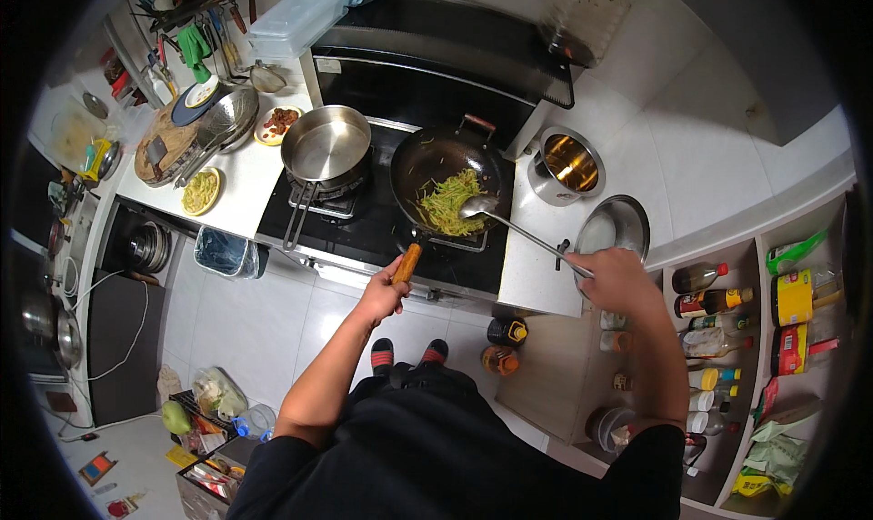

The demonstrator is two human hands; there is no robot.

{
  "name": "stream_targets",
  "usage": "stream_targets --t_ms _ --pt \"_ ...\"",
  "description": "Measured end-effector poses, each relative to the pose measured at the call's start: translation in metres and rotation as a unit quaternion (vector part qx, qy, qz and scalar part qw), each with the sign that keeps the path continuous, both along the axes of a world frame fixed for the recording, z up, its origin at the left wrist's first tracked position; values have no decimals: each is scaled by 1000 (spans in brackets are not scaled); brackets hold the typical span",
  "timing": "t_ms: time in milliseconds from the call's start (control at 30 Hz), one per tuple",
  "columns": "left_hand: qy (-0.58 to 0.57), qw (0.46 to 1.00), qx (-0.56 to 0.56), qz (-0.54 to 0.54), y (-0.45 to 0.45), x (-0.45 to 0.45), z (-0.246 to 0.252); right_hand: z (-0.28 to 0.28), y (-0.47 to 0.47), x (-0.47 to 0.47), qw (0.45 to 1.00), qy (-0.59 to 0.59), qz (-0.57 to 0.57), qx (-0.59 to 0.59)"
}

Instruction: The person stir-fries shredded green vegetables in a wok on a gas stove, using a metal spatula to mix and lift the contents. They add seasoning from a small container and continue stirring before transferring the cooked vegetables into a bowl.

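Note:
My left hand (383,293) grips the wooden handle (408,263) of a dark wok (424,162) standing on the right side of the black gas stove. In the wok lie shredded green and yellow vegetables (445,199), heaped towards its near right. My right hand (610,278) is closed around the shaft of a long metal ladle (528,236). The ladle's bowl (479,206) rests against the vegetables. A steel pan (326,145) with a long wire handle sits over the left burner, apart from both hands.
Right of the stove stand a steel pot (563,191) and a metal basin (638,213). The left counter bears a plate of dark red pieces (278,123), a dish of pale green food (202,191), a strainer (235,114) and a round wooden board (153,158). A lined bin (227,253) stands below.

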State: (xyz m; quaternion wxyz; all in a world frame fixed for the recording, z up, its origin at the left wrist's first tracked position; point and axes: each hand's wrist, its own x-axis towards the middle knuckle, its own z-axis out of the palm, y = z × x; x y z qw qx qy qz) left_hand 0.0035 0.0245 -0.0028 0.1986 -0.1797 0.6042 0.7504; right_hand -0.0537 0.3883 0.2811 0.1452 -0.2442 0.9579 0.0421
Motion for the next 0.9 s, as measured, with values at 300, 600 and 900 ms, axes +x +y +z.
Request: stream_targets --t_ms 300,600,900 --pt "1 1000 -4 -7 1 -2 3 -44 -29 -32 998 29 -5 54" --pt "10 1000 6 -10 -1 0 10 -173 -15 -31 971 85 -169 -149" --pt "1 1000 -19 -24 1 -3 12 -216 -46 2 783 -242 -276 -502"
